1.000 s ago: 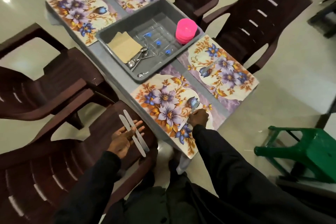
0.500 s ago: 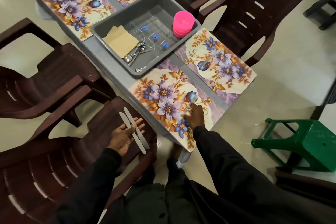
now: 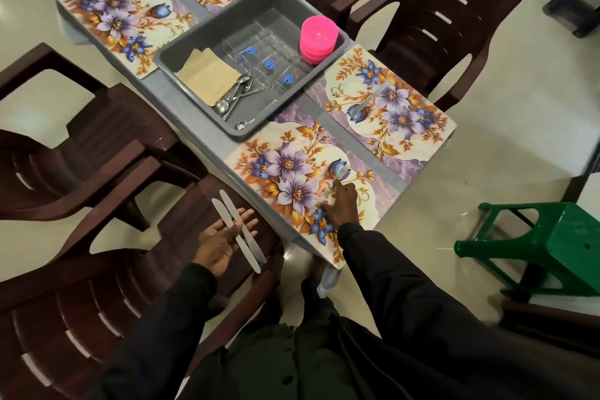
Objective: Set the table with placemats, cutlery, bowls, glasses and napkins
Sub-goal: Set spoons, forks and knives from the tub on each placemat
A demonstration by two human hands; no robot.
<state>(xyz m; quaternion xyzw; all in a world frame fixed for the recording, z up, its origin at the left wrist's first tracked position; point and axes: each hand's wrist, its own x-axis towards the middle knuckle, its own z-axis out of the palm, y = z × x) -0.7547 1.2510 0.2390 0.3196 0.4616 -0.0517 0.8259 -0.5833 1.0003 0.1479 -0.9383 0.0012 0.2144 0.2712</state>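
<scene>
Your grey table carries 4 floral placemats, so that step looks finished, and you are now on the knives. The grey tub in the middle holds everything not yet laid: the stack of pink bowls, the clear glasses, the brown napkins, and the spoons and forks.

On the far right placemat a set knife already lies at a slant. Your right hand is down on the near placemat, fingers curled over the knife, which lies flat against the mat's right side.

Your left hand hovers off the table edge above a chair, palm up and fingers straight, with the 2 spare knives lying loose across them.

By my reading, 2 of 4 places have knives. Next, let go of this one, take 1 from your left palm, and reach past the tub to the 2 far mats. Keep that palm level, because nothing pins those knives.
</scene>
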